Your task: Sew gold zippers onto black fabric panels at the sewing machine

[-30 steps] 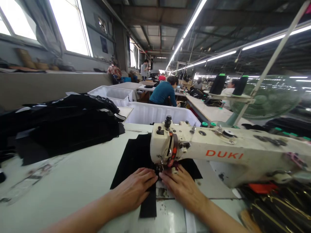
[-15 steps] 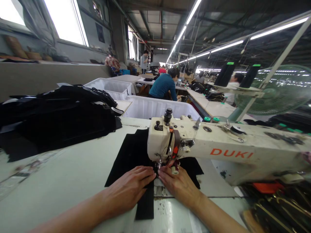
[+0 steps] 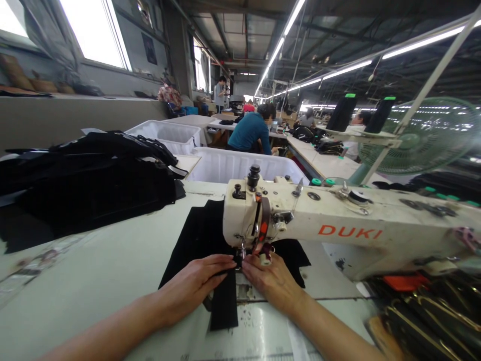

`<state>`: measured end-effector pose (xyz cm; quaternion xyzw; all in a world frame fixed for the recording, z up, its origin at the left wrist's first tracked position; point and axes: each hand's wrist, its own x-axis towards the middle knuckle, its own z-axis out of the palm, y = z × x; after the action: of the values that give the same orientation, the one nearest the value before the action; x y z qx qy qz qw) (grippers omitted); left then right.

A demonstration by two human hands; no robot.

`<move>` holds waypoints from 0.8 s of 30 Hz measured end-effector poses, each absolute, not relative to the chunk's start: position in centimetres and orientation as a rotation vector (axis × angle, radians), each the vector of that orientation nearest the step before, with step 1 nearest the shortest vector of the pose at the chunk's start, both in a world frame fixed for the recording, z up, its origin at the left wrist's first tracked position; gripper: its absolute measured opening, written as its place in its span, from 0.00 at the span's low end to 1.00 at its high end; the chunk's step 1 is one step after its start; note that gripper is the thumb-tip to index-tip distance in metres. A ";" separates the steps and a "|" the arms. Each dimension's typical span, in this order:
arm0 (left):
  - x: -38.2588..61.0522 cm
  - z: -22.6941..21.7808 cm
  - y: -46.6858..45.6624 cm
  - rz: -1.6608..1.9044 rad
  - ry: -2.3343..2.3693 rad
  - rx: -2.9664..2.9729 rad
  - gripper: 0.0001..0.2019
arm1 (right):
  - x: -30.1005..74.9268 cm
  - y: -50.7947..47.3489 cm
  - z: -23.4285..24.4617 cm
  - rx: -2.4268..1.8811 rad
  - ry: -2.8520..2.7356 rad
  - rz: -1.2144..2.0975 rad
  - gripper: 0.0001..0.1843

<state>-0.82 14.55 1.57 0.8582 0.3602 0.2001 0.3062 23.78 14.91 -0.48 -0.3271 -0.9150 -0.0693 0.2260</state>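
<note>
A cream DUKI sewing machine (image 3: 319,225) stands on the pale table (image 3: 112,271). Under its needle lies a piece of black fabric (image 3: 203,235), with a narrow strip running toward me. My left hand (image 3: 195,282) rests flat on the fabric just left of the needle, fingers stretched out and pressing it down. My right hand (image 3: 271,278) lies flat on the fabric just right of the needle, fingertips close to the presser foot. Both hands nearly touch each other at the needle.
A heap of black garments (image 3: 86,185) covers the table's left side. White plastic bins (image 3: 240,170) stand behind the machine. A green fan (image 3: 421,140) and thread cones (image 3: 343,113) are at the right. A person in a teal top (image 3: 250,131) sits further back.
The view has shifted slightly left and down. My hands stay flat at the needle, and the fabric has fed a little away from me.
</note>
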 end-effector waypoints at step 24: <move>0.1 2.5 14.6 0.413 0.733 2.806 0.26 | 24.0 14.7 -1.1 -0.809 -2.433 -0.194 0.09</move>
<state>0.13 14.58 2.54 0.9525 0.2489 0.1401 0.1058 23.95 14.69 -1.12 -0.3019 -0.9081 -0.0722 0.2812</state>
